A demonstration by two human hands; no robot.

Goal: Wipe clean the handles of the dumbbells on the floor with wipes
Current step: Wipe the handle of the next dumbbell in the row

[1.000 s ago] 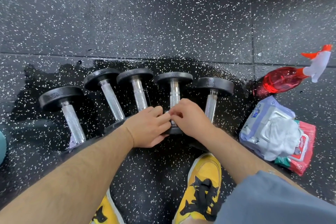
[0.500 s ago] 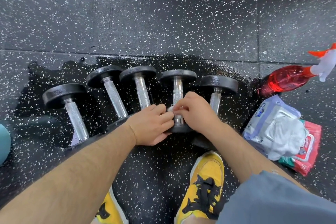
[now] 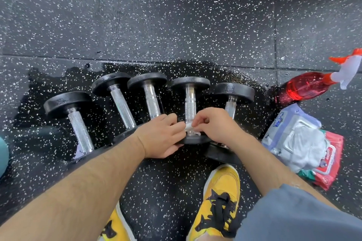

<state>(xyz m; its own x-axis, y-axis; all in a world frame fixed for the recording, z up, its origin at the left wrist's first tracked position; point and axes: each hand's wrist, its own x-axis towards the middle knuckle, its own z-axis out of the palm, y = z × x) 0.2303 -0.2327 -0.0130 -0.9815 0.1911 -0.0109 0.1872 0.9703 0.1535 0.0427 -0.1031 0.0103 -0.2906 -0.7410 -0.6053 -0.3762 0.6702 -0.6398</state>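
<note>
Back down from mid-handle to the near end of the fourth dumbbell [image 3: 190, 103] on the wet floor [image 3: 176, 25]: right hand [image 3: 213, 127], grip pinching a crumpled white wipe [image 3: 188, 126] against the handle. Left hand [image 3: 162, 137] touching the wipe, fingertips hidden, grip impossible to judge. Near plate [image 3: 195, 140] half covered by both hands.

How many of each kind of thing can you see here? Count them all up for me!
Dumbbells: 5
Spray bottle: 1
Wipe packs: 2
Loose wipe: 1
Yellow shoes: 2
Total: 11
</note>
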